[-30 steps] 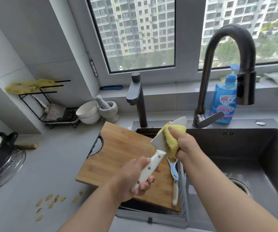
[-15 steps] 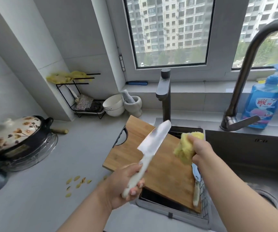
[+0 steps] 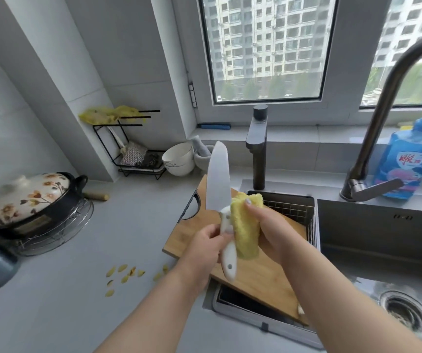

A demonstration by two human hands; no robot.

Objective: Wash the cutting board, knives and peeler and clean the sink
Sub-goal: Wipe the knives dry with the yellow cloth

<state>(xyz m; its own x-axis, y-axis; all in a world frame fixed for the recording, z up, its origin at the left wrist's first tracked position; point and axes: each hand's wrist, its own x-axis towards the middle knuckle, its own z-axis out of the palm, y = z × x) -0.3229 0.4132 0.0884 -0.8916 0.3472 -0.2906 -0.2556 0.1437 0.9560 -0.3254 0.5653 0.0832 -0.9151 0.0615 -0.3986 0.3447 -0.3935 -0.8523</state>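
Peeler hidden; soap bottle (image 3: 405, 159) blurred, cut off at rt edge.

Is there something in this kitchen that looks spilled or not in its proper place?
Yes. Small yellow peel scraps lie scattered on the grey countertop, left of the wooden cutting board. That board sits askew, one corner overhanging the dark sink basket.

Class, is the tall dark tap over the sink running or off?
Off: no water falls from the tall dark tap toward the grey sink; its spout is out of frame.
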